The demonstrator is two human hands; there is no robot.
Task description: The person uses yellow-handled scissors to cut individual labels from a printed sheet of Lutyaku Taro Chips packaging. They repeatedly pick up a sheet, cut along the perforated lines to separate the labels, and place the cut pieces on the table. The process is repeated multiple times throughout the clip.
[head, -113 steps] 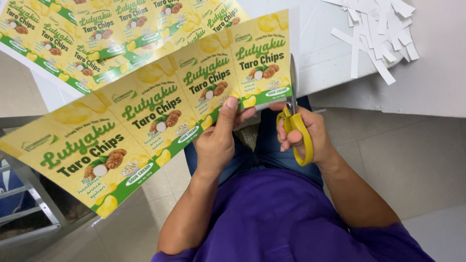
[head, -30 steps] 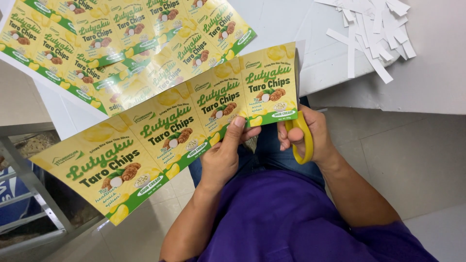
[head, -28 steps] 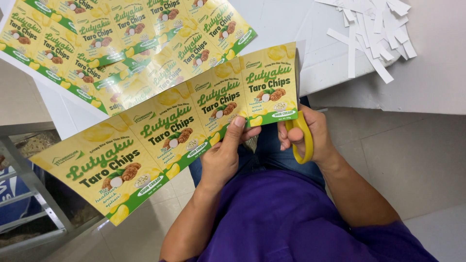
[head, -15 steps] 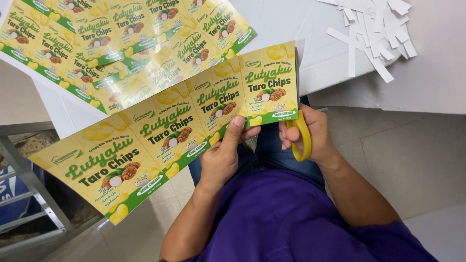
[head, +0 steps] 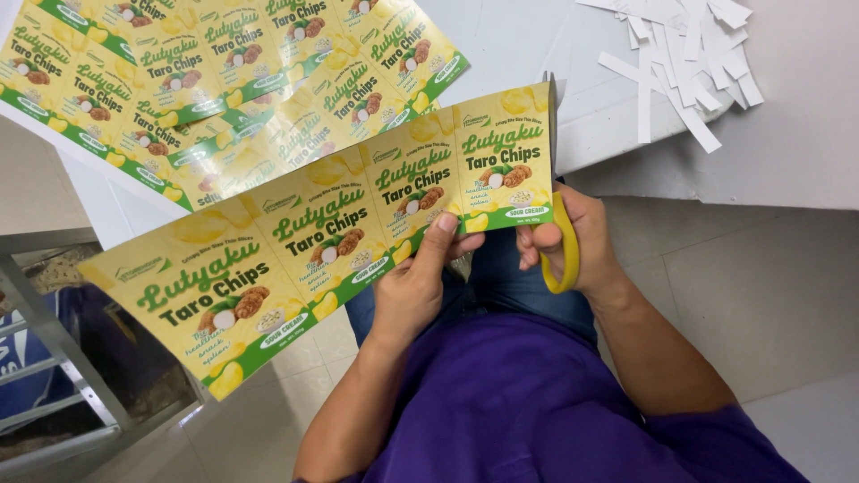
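- The left hand (head: 416, 291) pinches the lower edge of a yellow label strip (head: 331, 228), held in the air off the counter's (head: 805, 152) near edge.
- The right hand (head: 573, 246) is closed through yellow-handled scissors (head: 562, 241), blade running up the strip's right end.
- The strip's long axis runs leftward and down, away from the scissors.
- More label sheets (head: 224, 80) lie at the counter's left; white offcuts (head: 684, 63) sit toward its far right.

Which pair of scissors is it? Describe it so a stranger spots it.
Start at the long yellow-and-green printed label strip held over the person's lap. At its right edge, the right hand grips yellow-handled metal scissors, the only tool here.
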